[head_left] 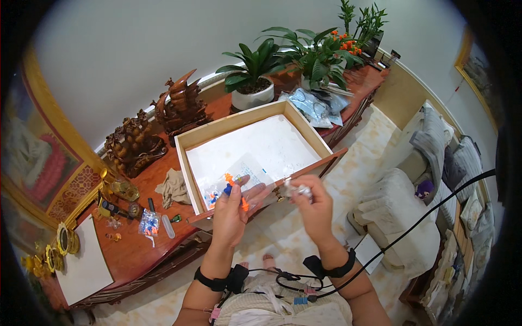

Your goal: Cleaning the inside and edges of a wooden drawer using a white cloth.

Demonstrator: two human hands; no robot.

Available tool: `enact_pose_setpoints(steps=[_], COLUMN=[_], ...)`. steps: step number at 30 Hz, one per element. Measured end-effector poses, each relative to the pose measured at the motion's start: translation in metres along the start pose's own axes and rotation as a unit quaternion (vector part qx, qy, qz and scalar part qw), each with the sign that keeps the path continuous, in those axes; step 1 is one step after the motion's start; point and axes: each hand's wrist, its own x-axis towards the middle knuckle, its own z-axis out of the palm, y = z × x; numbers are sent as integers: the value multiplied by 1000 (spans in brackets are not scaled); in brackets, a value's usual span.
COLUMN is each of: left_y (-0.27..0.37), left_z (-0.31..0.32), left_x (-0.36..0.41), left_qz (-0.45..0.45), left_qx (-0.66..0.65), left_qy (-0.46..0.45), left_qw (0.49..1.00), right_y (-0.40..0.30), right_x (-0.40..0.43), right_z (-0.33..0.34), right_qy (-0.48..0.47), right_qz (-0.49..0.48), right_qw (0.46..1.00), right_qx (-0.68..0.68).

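My left hand [234, 205] is closed on orange and blue earplugs [229, 179], their ends showing at the thumb and fingers. A clear plastic bag [248, 173] bearing writing lies by its fingers, over the drawer's near side. To the right, my right hand [312, 203] pinches a crumpled, translucent packet [299, 190] in front of the drawer. The wooden drawer [182, 163], lined with white sheet [253, 140], rests on the red-brown cabinet. More small blue and orange pieces [213, 197] in clear plastic lie in the drawer's near left corner.
On the cabinet [134, 261] stand carved wooden figures [136, 142], a beige cloth [173, 187], a bag of earplugs [149, 222] and a white board [83, 261]. Potted plants [253, 93] and plastic packets [310, 106] are behind the drawer. A black cable [424, 220] crosses at right.
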Motion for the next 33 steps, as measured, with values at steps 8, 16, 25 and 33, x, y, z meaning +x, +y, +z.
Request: enact_pose_setpoints(steps=[8, 16, 25, 33], left_y=[0, 22, 10, 6], left_z=[-12, -19, -25, -9], left_x=[-2, -8, 2, 0], left_qz=[-9, 32, 33, 35], left_qx=[-7, -65, -115, -29], left_qy=[-50, -57, -49, -52], left_qw=[999, 996, 992, 998], right_y=[2, -17, -19, -12], right_x=[-9, -3, -13, -16], right_z=[42, 32, 55, 62], right_qy=[-62, 59, 26, -8], right_qz=[-109, 88, 195, 215], right_qw=[967, 994, 946, 968], right_qx=[-221, -2, 256, 131])
